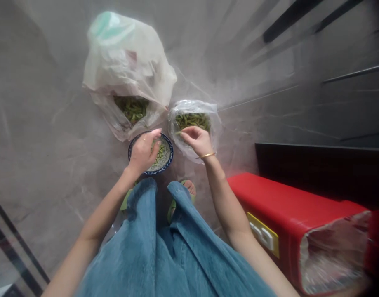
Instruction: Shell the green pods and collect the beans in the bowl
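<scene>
My left hand (142, 152) is over a bowl (171, 154) with a blue patterned rim, its fingers curved and the thumb apart from them. Shelled green beans (161, 154) lie inside the bowl, partly hidden by that hand. My right hand (199, 141) is at the near side of a clear plastic bag (192, 153) full of green bean pods (194, 119). Its thumb and fingertips pinch what looks like a green pod (178, 133), of which only a small end shows.
Beyond the bowl stands a large white plastic bag (130, 62), its mouth showing more green pods (133, 108). A red bin (276, 202) with a plastic liner is at the right, beside a dark panel (319, 169). Everything rests on a grey marbled floor (53, 136).
</scene>
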The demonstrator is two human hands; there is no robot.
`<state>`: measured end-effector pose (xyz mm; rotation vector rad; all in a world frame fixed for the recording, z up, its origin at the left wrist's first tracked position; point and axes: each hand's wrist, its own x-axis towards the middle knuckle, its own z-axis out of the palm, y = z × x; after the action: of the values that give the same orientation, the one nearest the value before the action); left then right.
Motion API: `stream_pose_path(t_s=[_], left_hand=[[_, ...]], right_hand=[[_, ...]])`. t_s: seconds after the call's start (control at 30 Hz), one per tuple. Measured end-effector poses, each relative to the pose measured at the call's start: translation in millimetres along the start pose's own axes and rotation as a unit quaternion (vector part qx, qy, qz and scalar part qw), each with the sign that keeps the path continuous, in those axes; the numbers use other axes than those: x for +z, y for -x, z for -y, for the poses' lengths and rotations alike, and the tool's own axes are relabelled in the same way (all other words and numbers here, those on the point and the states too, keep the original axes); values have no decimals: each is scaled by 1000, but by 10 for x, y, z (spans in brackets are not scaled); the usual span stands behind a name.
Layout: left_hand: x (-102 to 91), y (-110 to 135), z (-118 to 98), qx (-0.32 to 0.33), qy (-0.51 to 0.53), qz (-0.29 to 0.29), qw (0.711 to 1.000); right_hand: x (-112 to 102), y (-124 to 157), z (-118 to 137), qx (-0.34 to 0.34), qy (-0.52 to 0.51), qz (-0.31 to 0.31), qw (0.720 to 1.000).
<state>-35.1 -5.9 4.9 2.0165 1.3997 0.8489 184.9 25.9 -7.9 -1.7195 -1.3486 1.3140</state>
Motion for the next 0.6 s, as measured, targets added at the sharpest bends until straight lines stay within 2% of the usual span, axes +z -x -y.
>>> stream_pose_path(t_s=[0.07, 0.13, 0.23, 0.43, 0.5, 0.6], left_hand=[[19, 10, -37, 33, 2, 42, 999], [43, 37, -63, 62, 5, 80, 995], [72, 110, -97, 66, 36, 90, 993], [64, 238, -145, -37, 152, 96, 983], [56, 245, -138, -32, 137, 97, 985], [50, 235, -111, 21, 45, 94, 994]], right_hand=[[90, 179, 130, 26, -75, 76, 994], [193, 312, 236, 49, -124, 112, 985], [345, 415, 313, 79, -170, 116, 975], [563, 514, 299, 110, -215, 148, 959], [596, 540, 279, 128, -237, 147, 952], [605, 557, 252, 172, -249, 134, 944]])
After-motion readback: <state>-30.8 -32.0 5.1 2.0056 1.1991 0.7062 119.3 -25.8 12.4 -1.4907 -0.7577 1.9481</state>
